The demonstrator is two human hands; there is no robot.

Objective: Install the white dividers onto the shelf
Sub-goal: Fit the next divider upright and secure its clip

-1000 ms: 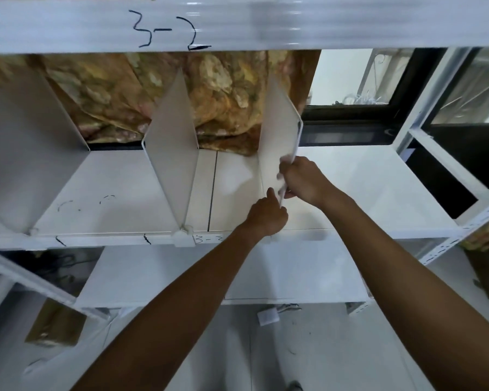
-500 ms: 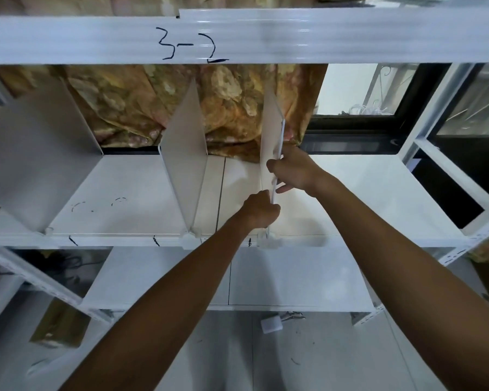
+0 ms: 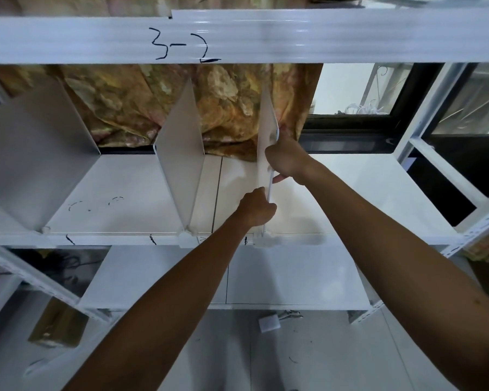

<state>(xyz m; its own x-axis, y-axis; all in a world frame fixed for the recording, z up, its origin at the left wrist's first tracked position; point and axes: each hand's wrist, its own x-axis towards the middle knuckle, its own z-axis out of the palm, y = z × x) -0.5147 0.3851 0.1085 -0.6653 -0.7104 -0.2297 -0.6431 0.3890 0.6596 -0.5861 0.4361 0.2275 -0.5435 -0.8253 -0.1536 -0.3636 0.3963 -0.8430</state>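
The shelf [image 3: 350, 193] already carried two dividers [image 3: 181, 153] w/ a third divider [image 3: 265, 153] upright at its front lip, right hand [image 3: 287, 159] closed on the near edge, left hand [image 3: 256, 208] clamped lower, prob. to steady it over the clip [image 3: 263, 240], whose seating was hidden.
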